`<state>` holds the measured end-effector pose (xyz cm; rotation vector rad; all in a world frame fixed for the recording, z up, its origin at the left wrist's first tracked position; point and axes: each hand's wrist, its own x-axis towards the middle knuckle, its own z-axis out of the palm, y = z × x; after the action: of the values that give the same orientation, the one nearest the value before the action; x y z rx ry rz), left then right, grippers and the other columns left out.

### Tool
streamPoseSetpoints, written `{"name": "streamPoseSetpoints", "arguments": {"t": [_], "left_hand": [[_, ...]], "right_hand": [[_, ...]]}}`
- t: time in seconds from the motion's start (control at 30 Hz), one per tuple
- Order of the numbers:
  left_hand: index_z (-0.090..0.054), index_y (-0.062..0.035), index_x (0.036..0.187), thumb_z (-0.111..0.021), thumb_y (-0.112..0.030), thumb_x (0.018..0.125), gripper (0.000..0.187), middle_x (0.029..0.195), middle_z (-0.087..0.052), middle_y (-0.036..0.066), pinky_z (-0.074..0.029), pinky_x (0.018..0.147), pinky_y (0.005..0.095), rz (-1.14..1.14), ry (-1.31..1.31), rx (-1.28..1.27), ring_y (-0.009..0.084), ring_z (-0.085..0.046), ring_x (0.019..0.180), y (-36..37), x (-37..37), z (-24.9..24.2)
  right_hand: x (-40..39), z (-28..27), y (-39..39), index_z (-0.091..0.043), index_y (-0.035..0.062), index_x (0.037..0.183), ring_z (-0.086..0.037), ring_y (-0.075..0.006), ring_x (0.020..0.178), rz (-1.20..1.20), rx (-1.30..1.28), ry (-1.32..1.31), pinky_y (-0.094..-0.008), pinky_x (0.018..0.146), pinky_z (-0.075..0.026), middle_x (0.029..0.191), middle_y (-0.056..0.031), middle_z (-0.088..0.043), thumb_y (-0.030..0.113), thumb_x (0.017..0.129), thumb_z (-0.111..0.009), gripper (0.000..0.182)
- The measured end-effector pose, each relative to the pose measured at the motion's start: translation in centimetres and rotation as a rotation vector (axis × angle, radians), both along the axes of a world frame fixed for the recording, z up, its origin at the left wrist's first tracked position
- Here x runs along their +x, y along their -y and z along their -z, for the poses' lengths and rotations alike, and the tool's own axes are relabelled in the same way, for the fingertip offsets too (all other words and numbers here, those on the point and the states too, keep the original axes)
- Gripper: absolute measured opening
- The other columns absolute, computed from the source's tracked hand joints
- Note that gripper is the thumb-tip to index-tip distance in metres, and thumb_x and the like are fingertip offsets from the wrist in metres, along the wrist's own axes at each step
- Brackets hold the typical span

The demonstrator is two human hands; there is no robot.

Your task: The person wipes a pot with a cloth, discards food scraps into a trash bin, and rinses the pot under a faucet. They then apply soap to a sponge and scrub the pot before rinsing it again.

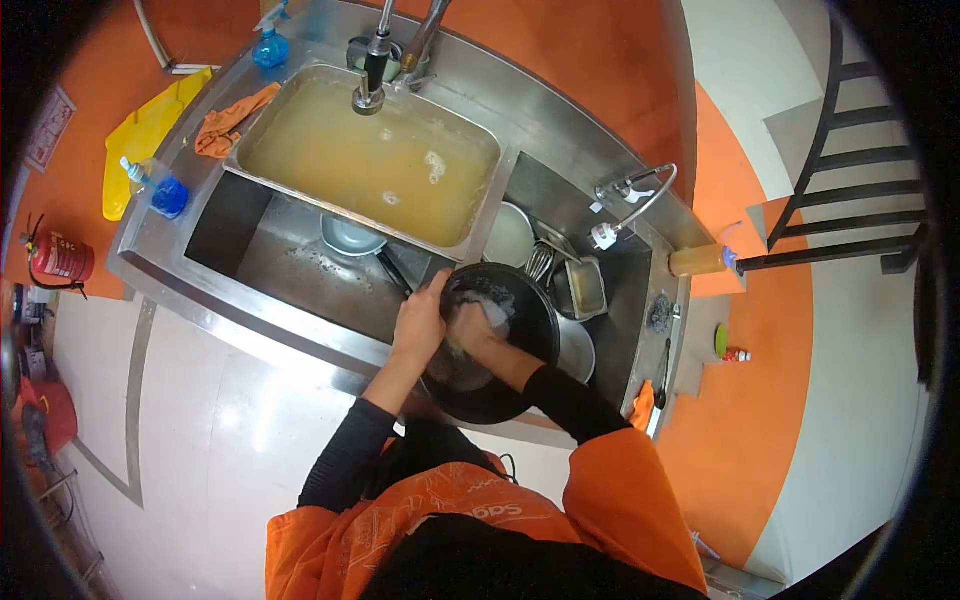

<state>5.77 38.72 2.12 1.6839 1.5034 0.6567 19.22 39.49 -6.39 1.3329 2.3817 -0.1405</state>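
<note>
A black pan (530, 325) is held over the front edge of the sink (250, 305), right of that edge's middle, its rim gripped by the closed fingers of the left hand (424, 322). The inside seems to be rubbed by the right hand (472, 330); this is best done with the rim firmly braced and base and walls covered evenly. The right fingers are blurred, so whether they are spread, curled or holding a scrubber cannot be told. The pan's underside is hidden, a pale bowl (577, 352) is partly covered by it, and a small frying pan (350, 240) is overlapped by the tray (350, 213).
</note>
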Motion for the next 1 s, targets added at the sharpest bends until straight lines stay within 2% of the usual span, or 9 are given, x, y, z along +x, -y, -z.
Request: {"name": "streamPoseSetpoints", "arguments": {"t": [0.17,0.37,0.5,0.57,0.67,0.73,0.8,0.9,1.0], "left_hand": [[-0.042,-0.0113,0.116,-0.049,0.011,0.062,0.059,0.09,-0.056,0.023,-0.044,0.073,0.0442,-0.025,0.061,0.057,0.039,-0.054,0.084,0.2,0.0,0.0],[-0.045,-0.0123,0.114,-0.045,0.01,0.064,0.054,0.089,-0.056,0.023,-0.043,0.072,0.045,-0.104,0.126,0.055,0.0395,-0.054,0.083,0.4,0.3,0.9],[-0.045,-0.0136,0.113,-0.044,0.01,0.065,0.054,0.087,-0.057,0.023,-0.043,0.072,0.0457,-0.115,0.122,0.05,0.0392,-0.054,0.081,0.6,0.3,0.0],[-0.045,-0.0143,0.113,-0.045,0.01,0.064,0.055,0.085,-0.057,0.023,-0.043,0.071,0.0462,-0.139,0.125,0.09,0.0393,-0.054,0.081,0.8,0.3,-0.3],[-0.045,-0.0137,0.113,-0.045,0.01,0.063,0.055,0.083,-0.057,0.024,-0.043,0.071,0.0463,-0.134,0.093,0.072,0.0402,-0.054,0.08,0.9,0.3,-0.4],[-0.045,-0.0136,0.113,-0.045,0.011,0.063,0.056,0.083,-0.057,0.024,-0.044,0.071,0.0462,-0.123,0.079,0.043,0.0405,-0.054,0.08,0.8,0.2,-0.2],[-0.045,-0.0134,0.114,-0.045,0.011,0.063,0.056,0.083,-0.057,0.024,-0.044,0.07,0.0462,-0.115,0.063,0.015,0.0407,-0.054,0.079,0.8,0.1,-0.2],[-0.044,-0.013,0.115,-0.046,0.011,0.063,0.057,0.084,-0.057,0.024,-0.044,0.07,0.0464,-0.093,0.042,-0.005,0.0407,-0.054,0.079,0.8,0.0,-0.2],[-0.045,-0.0132,0.115,-0.047,0.011,0.062,0.058,0.085,-0.057,0.024,-0.044,0.07,0.0465,-0.125,0.06,0.047,0.0402,-0.055,0.079,0.6,0.0,0.1]], "right_hand": [[4.2,-0.6,0.3,-0.065,0.0101,0.079,-0.063,-0.0223,0.072,0.232,0.003,0.356,-0.034,0.061,-0.049,0.081,-0.009,-0.063,0.019,0.07,-0.056,0.016],[5.6,-4.8,5.8,-0.065,0.0084,0.079,-0.062,-0.0262,0.077,0.18,-0.352,0.352,-0.0346,0.065,-0.049,0.082,-0.0128,-0.063,0.022,0.066,-0.061,0.019],[1.4,-8.4,7.0,-0.062,0.0014,0.082,-0.06,-0.0318,0.079,0.005,-0.588,0.09,-0.0405,0.07,-0.048,0.082,-0.018,-0.061,0.025,0.065,-0.061,0.029],[1.7,-5.0,8.0,-0.059,-0.0014,0.084,-0.059,-0.0324,0.081,-0.025,-0.449,-0.201,-0.0419,0.068,-0.048,0.084,-0.0196,-0.059,0.019,0.068,-0.058,0.027],[-0.6,-0.2,7.7,-0.057,-0.0042,0.086,-0.057,-0.0335,0.084,0.058,-0.32,-0.278,-0.0423,0.067,-0.047,0.088,-0.0211,-0.058,0.011,0.069,-0.053,0.023],[-2.4,0.8,6.3,-0.056,-0.0046,0.087,-0.058,-0.0328,0.082,0.411,-0.222,-0.33,-0.0414,0.065,-0.047,0.089,-0.0217,-0.057,0.005,0.069,-0.049,0.021],[-2.4,1.2,5.0,-0.056,-0.0029,0.087,-0.059,-0.0332,0.073,0.128,0.137,-0.2,-0.0423,0.063,-0.047,0.085,-0.0223,-0.058,0.01,0.071,-0.049,0.022],[-1.7,-0.9,3.0,-0.058,0.0001,0.083,-0.06,-0.0329,0.066,0.394,0.226,-0.509,-0.0431,0.06,-0.048,0.077,-0.0204,-0.06,0.016,0.075,-0.048,0.02],[-0.9,-2.1,4.4,-0.061,0.0029,0.083,-0.062,-0.0269,0.072,0.119,-0.222,-0.017,-0.0392,0.062,-0.049,0.079,-0.0163,-0.061,0.013,0.071,-0.05,0.019]]}}
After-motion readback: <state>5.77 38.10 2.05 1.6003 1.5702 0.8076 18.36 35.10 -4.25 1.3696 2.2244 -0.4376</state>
